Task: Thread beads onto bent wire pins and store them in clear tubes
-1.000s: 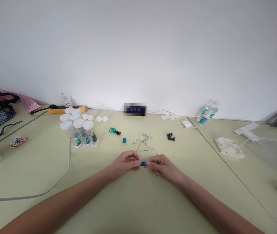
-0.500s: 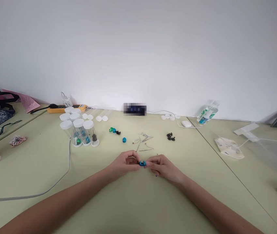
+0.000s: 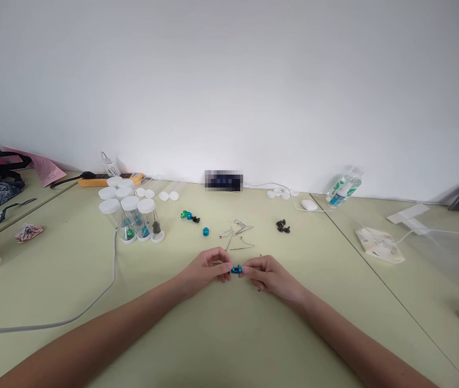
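Note:
Between the fingertips of both hands is a small shiny blue part with a dark middle. My left hand pinches its left end between thumb and forefinger. At its right end, the thumb and fingers of my right hand close on it. Just beyond the hands lie several thin metal rods, some bent. A round blue piece sits to their left, with a short row of green, blue and black pieces farther back. Several black knob-like pieces are grouped at the right.
Clear tubes with white caps stand at the left by a grey cable. Behind them is a yellow power strip. White discs and a blurred dark device line the wall. A plastic bottle leans at the right.
My left thumb has shifted up onto the left end of the blue part, and the part sits slightly higher. My right hand has hardly moved.

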`<state>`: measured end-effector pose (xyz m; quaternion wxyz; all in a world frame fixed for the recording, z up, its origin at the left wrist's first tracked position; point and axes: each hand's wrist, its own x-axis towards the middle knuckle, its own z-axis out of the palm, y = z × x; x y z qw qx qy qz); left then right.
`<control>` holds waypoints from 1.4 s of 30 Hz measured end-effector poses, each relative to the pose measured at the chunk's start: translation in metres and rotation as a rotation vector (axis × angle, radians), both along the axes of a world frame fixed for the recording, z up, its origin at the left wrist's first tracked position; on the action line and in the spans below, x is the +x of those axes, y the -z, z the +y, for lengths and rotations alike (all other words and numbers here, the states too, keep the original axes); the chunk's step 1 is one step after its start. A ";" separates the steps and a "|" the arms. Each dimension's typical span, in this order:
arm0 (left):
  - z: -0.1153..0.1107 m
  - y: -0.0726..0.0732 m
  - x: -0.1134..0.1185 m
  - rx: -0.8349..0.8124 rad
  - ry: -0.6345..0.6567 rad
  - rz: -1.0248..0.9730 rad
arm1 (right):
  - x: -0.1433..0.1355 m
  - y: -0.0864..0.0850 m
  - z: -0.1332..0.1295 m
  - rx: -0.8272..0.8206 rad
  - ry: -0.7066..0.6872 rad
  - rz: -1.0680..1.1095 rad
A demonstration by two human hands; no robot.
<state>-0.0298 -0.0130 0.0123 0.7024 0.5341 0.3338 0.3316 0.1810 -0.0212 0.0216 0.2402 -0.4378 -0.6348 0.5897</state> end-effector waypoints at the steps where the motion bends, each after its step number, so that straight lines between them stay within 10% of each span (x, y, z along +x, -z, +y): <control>1: 0.000 0.001 0.000 -0.002 0.007 0.000 | 0.000 0.000 0.000 0.000 -0.002 0.000; 42: 0.001 -0.001 -0.002 -0.013 0.047 -0.024 | -0.001 -0.002 -0.001 0.001 -0.003 -0.014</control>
